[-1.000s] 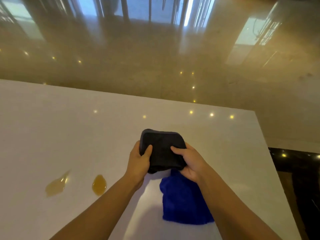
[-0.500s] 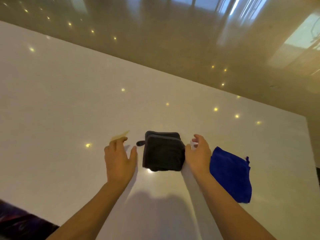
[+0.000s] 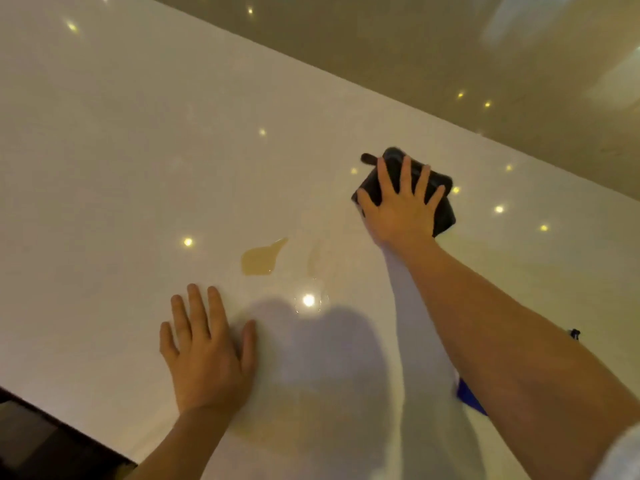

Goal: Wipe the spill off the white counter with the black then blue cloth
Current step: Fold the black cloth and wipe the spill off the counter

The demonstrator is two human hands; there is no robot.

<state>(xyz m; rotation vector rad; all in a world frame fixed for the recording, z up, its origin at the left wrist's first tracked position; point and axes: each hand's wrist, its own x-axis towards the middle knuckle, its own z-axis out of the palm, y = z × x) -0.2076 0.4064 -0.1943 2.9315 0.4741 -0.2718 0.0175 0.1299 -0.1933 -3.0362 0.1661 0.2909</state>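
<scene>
On the white counter (image 3: pixel 121 168) lies an amber puddle of spill (image 3: pixel 260 258), with a fainter smear (image 3: pixel 316 258) just right of it. My right hand (image 3: pixel 401 206) presses flat, fingers spread, on the folded black cloth (image 3: pixel 441 199), which sits up and to the right of the puddle. My left hand (image 3: pixel 206 351) rests flat and empty on the counter, below and left of the puddle. Only a sliver of the blue cloth (image 3: pixel 469 398) shows beneath my right forearm; the rest is hidden.
The counter's far edge (image 3: pixel 450 119) runs diagonally, with a glossy beige floor (image 3: pixel 433 46) beyond it. The near edge (image 3: pixel 69 424) drops to a dark floor (image 3: pixel 38 445) at the lower left. Ceiling lights reflect as bright dots on the counter.
My right hand went on top of the black cloth and slid it up and to the right. My left hand settled flat on the counter. One amber drop is now a faint smear.
</scene>
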